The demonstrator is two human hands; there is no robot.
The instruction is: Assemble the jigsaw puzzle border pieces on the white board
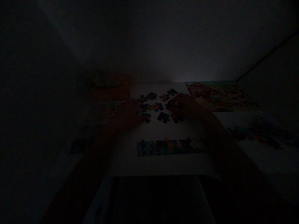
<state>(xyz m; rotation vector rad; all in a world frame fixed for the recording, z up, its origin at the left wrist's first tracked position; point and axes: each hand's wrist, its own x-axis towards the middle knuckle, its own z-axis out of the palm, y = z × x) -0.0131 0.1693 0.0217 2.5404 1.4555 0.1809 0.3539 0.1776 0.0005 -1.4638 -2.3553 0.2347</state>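
The scene is very dark. Several loose jigsaw puzzle pieces (163, 117) lie spread on the white table (154, 168) between my hands. My left hand (129, 112) rests at the left of them, thumb and fingers apart, its tips beside a dark puzzle piece (146, 115). On the right, my right hand (184, 105) has its fingers curled at what looks like a puzzle piece, mostly hidden under them. A red and dark puzzle piece (177, 118) lies just below this hand. Nearer me runs a joined strip of puzzle (170, 147), its right end close to my right forearm.
An orange-brown box (121, 88) stands at the back left. A colourful farm picture (226, 96) lies at the back right, with a heap of dark puzzle pieces (266, 132) nearer me. More dark pieces (78, 146) lie left. A pale wall rises behind the table.
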